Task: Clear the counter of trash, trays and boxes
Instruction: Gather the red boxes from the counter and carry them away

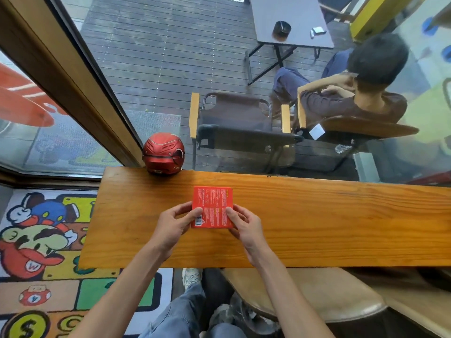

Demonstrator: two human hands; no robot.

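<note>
Now both hands grip a flat red box [211, 207] at its near corners, left hand [173, 222] and right hand [245, 225] pinched shut on it, over the middle of the wooden surface [341, 223]. A red helmet [163, 153] sits at the far left edge; the right stretch lies bare.

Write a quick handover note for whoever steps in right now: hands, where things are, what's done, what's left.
Left hand: grip on the left edge of the flat red printed cardboard box.
Right hand: grip on the same box's right edge.
The box is over the middle of the long orange wooden counter; whether it is lifted or resting cannot be told.
Also on the counter: a red helmet at the far left edge.
Done: no trays or other trash in view.
Left: carry the box away.
</note>
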